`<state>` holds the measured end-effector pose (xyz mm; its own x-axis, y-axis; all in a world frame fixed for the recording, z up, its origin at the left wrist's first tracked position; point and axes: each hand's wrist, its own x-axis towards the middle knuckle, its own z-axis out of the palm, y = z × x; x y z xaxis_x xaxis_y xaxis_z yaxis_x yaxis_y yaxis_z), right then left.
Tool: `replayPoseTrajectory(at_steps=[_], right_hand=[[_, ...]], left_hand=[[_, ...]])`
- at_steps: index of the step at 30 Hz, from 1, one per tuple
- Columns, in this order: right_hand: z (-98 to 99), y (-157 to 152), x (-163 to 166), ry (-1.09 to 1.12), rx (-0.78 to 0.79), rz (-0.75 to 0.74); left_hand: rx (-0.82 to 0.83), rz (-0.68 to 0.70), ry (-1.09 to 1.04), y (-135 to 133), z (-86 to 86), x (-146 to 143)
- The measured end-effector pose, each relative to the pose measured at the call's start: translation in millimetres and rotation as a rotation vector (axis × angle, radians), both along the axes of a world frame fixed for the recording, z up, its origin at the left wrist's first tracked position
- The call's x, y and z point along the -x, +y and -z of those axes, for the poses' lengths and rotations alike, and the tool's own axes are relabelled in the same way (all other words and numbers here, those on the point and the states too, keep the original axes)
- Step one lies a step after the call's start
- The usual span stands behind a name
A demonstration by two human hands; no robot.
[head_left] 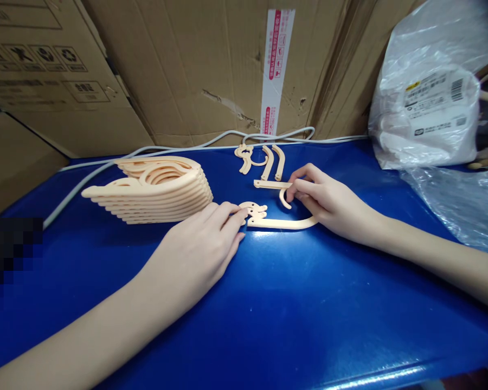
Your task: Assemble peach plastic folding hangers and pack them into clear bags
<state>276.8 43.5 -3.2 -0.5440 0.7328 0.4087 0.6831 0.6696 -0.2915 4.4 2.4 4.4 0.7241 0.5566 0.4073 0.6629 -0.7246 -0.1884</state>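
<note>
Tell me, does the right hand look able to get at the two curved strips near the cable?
Probably yes. The curved strips lie close to the right hand, with bare blue table between. It seems busy at a small hook, though, which it might need to leave first.

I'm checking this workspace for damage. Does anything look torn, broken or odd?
Yes: the cardboard behind the table is damaged. A ragged tear shows left of the printed tape, and a smaller scuffed spot right of it, breaking the brown surface. The stacked hangers show no obvious break.
</note>
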Motion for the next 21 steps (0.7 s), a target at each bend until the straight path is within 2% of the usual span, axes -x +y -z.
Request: replayPoseTrajectory(at_steps=[11, 17, 19, 21], right_hand=[[-1.2, 0.6, -1.6, -0.028, 0.021, -0.022], [-2.4, 1.2, -2.6, -0.064, 0.03, -0.018], [-4.1, -0.9, -0.9, -0.101, -0.035, -0.004], [-7.3, -6.3, 3.4, -0.165, -0.163, 0.018]], left_hand=[[0.134, -0.039, -0.085, 1.9, 0.3, 2.0], [0.109, -0.049, -0.068, 3.6, -0.1, 1.2], [0.089, -0.048, -0.073, 4.0, -0.6, 1.1], [0.071, -0.043, -0.08, 3.6, -1.4, 0.9]])
